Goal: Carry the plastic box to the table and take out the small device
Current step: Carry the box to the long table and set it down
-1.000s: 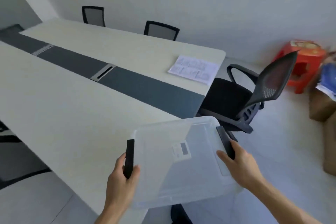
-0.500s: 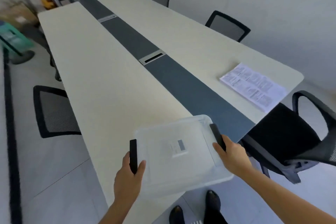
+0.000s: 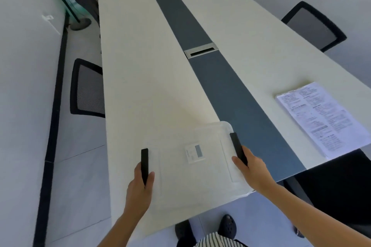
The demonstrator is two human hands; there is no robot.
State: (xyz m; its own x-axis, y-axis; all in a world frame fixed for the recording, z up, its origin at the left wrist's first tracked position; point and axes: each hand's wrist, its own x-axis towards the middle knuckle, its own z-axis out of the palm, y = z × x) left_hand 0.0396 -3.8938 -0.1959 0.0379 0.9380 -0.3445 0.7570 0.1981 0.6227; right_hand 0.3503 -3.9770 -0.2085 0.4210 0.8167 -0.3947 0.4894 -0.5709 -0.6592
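Note:
A clear plastic box (image 3: 192, 178) with a closed lid, a white label on top and a black latch on each side is over the near end of the long cream table (image 3: 144, 78). My left hand (image 3: 140, 184) grips the left latch and my right hand (image 3: 253, 168) grips the right latch. I cannot tell whether the box rests on the tabletop or hovers just above it. The small device is hidden; the milky lid shows nothing of the inside.
A dark grey strip (image 3: 224, 86) with metal cable slots runs down the table's middle. A printed paper stack (image 3: 323, 118) lies at the right. Black mesh chairs stand at the left (image 3: 88, 88), far right (image 3: 315, 26) and near right (image 3: 341, 184). Boxes are stacked in the far corner.
The view has swung left and closer along the table. The box, held in both hands, has moved from beyond the table's end to over its near end.

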